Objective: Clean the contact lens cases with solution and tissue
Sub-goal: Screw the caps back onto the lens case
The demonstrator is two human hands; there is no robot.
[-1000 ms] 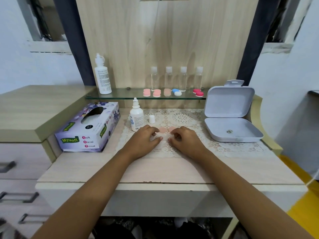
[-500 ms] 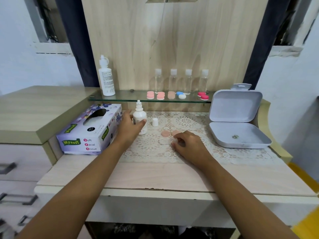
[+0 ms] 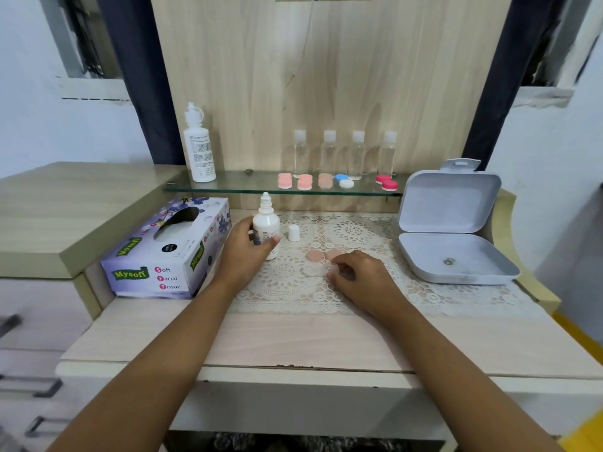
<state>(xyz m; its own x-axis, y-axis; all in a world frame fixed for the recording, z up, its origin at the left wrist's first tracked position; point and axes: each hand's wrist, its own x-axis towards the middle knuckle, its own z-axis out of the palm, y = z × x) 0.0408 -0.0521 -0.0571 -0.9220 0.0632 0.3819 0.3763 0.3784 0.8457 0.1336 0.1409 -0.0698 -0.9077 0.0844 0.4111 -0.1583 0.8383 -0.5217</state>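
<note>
Your left grip (image 3: pixel 246 252) is shifting off the case (image 3: pixel 313 268), wrapping the solution bottle (image 3: pixel 266 221). Your right grip (image 3: pixel 362 278), beside the bottle, is pinching the case. You're probably heading into rinsing.

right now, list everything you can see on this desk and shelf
small solution bottle: 1, white, uncapped, left edge of lace mat
bottle cap: 1, white, right of that bottle
clear lens case: 1, transparent, mid mat
pink lids: 2, pink, just behind the case
tissue box: 1, purple, left of mat
storage box: 1, grey, open, right of mat
tall bottle: 1, white, left end of glass shelf
clear bottles: 4, clear with white caps, shelf back
shelf lens cases: about 5, pink, blue-white, red, shelf front
left hand: grips the small solution bottle
right hand: pinches the clear lens case
</note>
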